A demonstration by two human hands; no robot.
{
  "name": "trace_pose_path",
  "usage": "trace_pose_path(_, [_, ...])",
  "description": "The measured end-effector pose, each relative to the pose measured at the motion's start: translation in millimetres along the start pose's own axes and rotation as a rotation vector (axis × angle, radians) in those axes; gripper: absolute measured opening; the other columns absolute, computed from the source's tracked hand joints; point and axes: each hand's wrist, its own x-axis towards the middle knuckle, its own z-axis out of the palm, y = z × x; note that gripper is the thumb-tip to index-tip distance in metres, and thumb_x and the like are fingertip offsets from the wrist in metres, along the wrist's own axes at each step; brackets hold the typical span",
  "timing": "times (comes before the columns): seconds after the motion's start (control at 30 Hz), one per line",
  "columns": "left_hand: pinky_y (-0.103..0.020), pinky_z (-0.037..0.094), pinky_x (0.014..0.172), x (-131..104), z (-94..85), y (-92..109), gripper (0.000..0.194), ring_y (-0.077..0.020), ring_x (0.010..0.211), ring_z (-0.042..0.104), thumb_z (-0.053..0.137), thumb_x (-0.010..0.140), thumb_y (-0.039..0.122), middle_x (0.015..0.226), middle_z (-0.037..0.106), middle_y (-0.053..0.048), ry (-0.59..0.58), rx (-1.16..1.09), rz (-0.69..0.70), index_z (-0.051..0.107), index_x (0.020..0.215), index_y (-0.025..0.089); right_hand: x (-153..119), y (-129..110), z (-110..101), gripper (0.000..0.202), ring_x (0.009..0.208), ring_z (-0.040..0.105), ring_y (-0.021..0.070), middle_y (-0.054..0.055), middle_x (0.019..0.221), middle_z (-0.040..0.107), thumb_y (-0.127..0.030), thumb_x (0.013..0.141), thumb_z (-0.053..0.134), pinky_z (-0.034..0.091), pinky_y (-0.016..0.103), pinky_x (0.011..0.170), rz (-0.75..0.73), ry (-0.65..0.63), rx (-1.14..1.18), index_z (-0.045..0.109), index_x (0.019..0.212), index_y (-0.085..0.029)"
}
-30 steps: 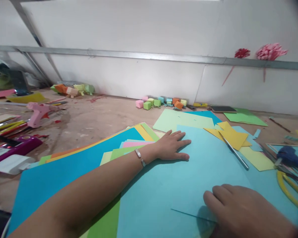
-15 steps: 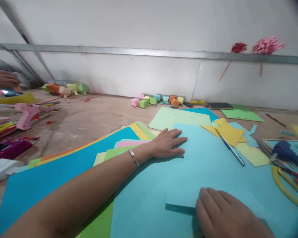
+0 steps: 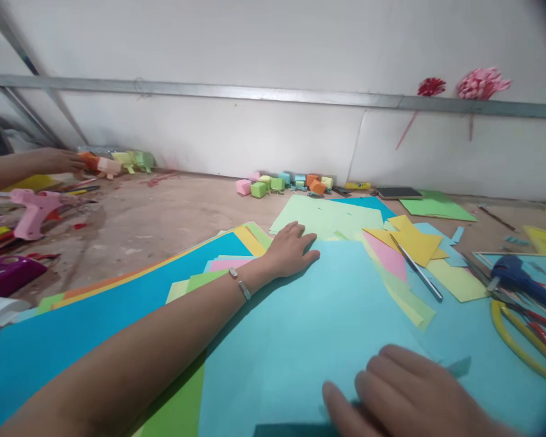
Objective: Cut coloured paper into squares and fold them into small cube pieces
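Note:
My left hand [image 3: 291, 250] lies flat with fingers spread on the far left part of a light blue sheet of paper [image 3: 309, 315]. My right hand [image 3: 400, 388] is low at the right, its fingers curled over the sheet near a raised near edge that casts a dark shadow; the fingertips are partly hidden. Under my left forearm is a stack of coloured sheets, with a darker blue sheet [image 3: 95, 321] and a green sheet [image 3: 182, 394] showing. Pink paper [image 3: 389, 255] and pale green strips [image 3: 404, 297] show beyond the light blue sheet's right edge.
A pen [image 3: 416, 267] lies by yellow paper pieces [image 3: 416, 240]. Yellow-handled scissors [image 3: 519, 340] and a blue-handled tool [image 3: 523, 282] are at right. Small paper cubes [image 3: 279, 183] stand by the wall. At left, another person's hand [image 3: 59, 161] reaches over a pink glue gun [image 3: 34, 209].
The light blue paper's raised edge has come nearer to me with my right hand, uncovering pink and pale green paper. My left hand moved slightly left. The other person's hand reached rightward to paper figures.

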Motion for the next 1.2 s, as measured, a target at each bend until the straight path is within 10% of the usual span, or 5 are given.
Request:
trace_pose_path(0.43, [-0.043, 0.038, 0.108, 6, -6.8, 1, 0.029, -0.0306, 0.121, 0.055, 0.067, 0.078, 0.030, 0.120, 0.066, -0.012, 0.080, -0.291, -0.105, 0.073, 0.103, 0.017, 49, 121, 56, 0.017, 0.076, 0.062, 0.0143, 0.005, 0.085, 0.070, -0.019, 0.094, 0.050, 0.044, 0.024, 0.069, 0.107, -0.354, 0.419, 0.066, 0.096, -0.015])
trace_pose_path(0.67, [-0.026, 0.057, 0.063, 13, -3.2, -12, 0.039, -0.0170, 0.075, 0.072, 0.041, 0.084, 0.007, 0.094, 0.074, -0.009, 0.233, -0.622, -0.415, 0.067, 0.113, 0.012, 42, 130, 83, 0.026, 0.075, 0.059, 0.0150, 0.007, 0.085, 0.065, -0.022, 0.098, 0.043, 0.043, 0.024, 0.069, 0.195, -0.351, 0.322, 0.067, 0.101, -0.014])
trace_pose_path(0.83, [-0.023, 0.054, 0.066, 17, -23.2, -12, 0.039, -0.0142, 0.083, 0.068, 0.041, 0.082, 0.007, 0.110, 0.071, -0.009, 0.276, -0.630, -0.451, 0.067, 0.111, 0.013, 32, 129, 98, 0.029, 0.067, 0.053, 0.0145, 0.006, 0.080, 0.061, -0.026, 0.100, 0.040, 0.036, 0.024, 0.060, 0.118, -0.302, 0.161, 0.067, 0.101, -0.015])
trace_pose_path(1.07, [-0.027, 0.039, 0.058, -4, -66.9, -5, 0.026, -0.0166, 0.060, 0.057, 0.068, 0.073, 0.038, 0.055, 0.060, -0.001, -0.025, -0.400, -0.373, 0.070, 0.064, 0.014, 32, 133, 103, 0.029, 0.068, 0.053, 0.0157, 0.007, 0.081, 0.062, -0.030, 0.100, 0.041, 0.036, 0.025, 0.059, 0.120, -0.275, 0.221, 0.066, 0.101, -0.015])
trace_pose_path(1.2, [-0.025, 0.037, 0.058, -33, -60.8, 6, 0.027, -0.0168, 0.064, 0.057, 0.076, 0.063, 0.034, 0.066, 0.063, 0.001, -0.186, -0.301, -0.337, 0.074, 0.084, 0.017, 33, 132, 103, 0.024, 0.072, 0.057, 0.0170, 0.008, 0.084, 0.065, -0.030, 0.097, 0.047, 0.040, 0.026, 0.062, 0.167, -0.278, 0.284, 0.066, 0.102, -0.016])
